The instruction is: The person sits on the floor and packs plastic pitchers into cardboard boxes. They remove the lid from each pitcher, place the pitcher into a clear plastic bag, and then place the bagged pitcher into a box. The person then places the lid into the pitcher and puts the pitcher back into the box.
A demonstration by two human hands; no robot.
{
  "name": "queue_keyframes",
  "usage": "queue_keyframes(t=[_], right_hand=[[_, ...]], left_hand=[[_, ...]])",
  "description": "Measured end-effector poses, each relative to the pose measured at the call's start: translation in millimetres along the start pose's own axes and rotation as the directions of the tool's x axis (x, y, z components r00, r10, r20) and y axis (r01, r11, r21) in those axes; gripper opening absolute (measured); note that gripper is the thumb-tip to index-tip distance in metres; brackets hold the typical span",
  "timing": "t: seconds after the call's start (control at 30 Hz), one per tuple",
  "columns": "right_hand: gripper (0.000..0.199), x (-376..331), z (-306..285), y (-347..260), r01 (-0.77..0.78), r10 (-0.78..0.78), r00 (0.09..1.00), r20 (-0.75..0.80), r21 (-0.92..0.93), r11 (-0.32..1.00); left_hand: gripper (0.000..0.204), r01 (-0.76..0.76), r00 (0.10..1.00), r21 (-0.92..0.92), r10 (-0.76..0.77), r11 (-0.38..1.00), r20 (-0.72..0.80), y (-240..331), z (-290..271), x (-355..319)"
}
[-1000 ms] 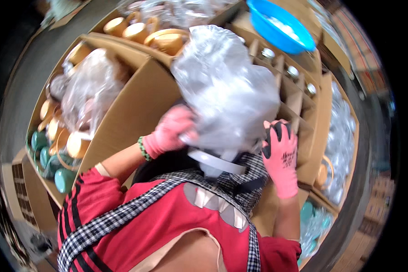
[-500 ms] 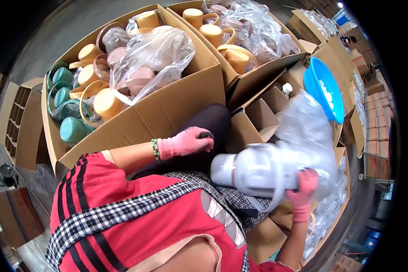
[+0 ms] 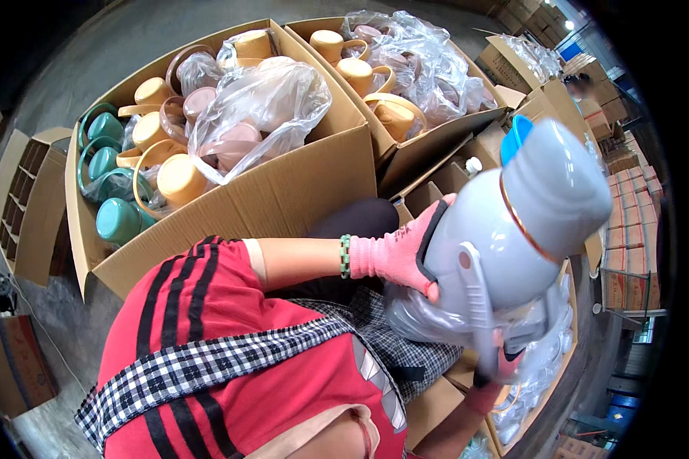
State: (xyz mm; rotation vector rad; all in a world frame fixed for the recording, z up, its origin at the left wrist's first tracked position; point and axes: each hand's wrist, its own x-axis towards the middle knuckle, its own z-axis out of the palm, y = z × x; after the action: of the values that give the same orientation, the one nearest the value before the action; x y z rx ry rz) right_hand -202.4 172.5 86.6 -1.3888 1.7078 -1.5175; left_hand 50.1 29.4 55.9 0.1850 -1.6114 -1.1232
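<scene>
A glossy grey-blue thermos jug (image 3: 475, 237) with a copper-coloured ring and a swing handle (image 3: 478, 298) is held tilted over my lap, its top toward the upper right. My left hand (image 3: 402, 249), in a pink glove with a black palm, is closed round the jug's side. Below it, my right hand (image 3: 504, 363), gloved alike and somewhat blurred, grips the jug's underside near the handle; its exact hold is partly hidden. Clear plastic film (image 3: 417, 314) bunches around the jug's lower end.
A large carton (image 3: 275, 180) in front holds yellow, green and pink jugs, some bagged. Another open carton (image 3: 436, 126) stands beside it. Behind the jug are a blue basin (image 3: 516, 138), mostly covered, and a small white cap (image 3: 473, 165). Plastic bags (image 3: 532, 390) fill a box at right.
The jug has swung round and up, with its top now at the upper right. My left hand has come across from the left and taken hold of it. My right hand has moved lower.
</scene>
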Motion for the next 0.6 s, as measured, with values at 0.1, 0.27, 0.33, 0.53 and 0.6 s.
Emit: queue_keyframes(t=[0.1,0.27,0.33,0.53,0.6], right_hand=[[0.055,-21.0,33.8,-45.8,-0.192,0.189,0.981,0.049,0.058,0.980],[0.017,-6.1,42.2,-15.1,-0.492,0.404,0.866,0.293,0.356,0.795],[0.012,10.2,53.8,-40.4,-0.538,0.343,0.836,0.429,0.518,0.665],[0.014,115.6,11.2,-66.7,0.606,-0.544,0.795,0.267,-0.337,0.720],[0.021,164.2,-11.2,-68.7,0.618,-0.772,0.401,0.493,-0.768,-0.170]], left_hand=[[0.117,-0.189,0.976,0.247,0.153,0.951,0.157,20.8,-6.9,9.9],[0.078,-0.015,0.975,0.300,-0.052,0.954,0.216,3.5,-78.0,8.4],[0.053,0.033,0.935,0.797,-0.299,0.604,0.188,12.2,-135.6,13.4],[0.053,0.436,0.418,0.830,-0.738,-0.348,-0.530,43.3,-250.2,-61.5],[0.058,0.646,0.494,0.755,-0.692,-0.114,-0.527,48.1,-257.9,-86.0]])
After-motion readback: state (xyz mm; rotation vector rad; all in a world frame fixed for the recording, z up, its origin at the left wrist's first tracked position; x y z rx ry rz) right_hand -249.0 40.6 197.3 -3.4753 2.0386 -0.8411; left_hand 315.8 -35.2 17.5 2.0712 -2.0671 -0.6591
